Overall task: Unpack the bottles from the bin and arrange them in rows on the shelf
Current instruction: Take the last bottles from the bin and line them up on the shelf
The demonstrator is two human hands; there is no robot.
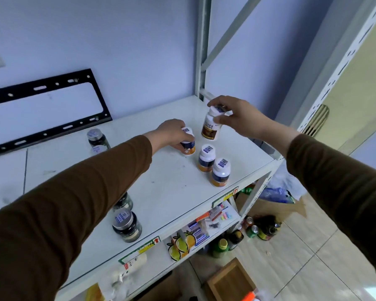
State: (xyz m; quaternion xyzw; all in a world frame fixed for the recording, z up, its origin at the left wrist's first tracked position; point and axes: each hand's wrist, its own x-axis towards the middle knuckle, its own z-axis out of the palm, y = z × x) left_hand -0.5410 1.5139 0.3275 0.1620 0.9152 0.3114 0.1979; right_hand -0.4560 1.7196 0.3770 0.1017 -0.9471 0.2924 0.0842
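Soft even light, wide-angle bending, blurred edges.

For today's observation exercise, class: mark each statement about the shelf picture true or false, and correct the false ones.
1. The right hand holds a brown-labelled bottle by its cap. True.
2. The left hand is empty. False: it grips a white-capped bottle.
3. Two white-capped bottles stand ungripped on the top shelf. True.
4. The dark jars lie on their sides. False: they stand upright.
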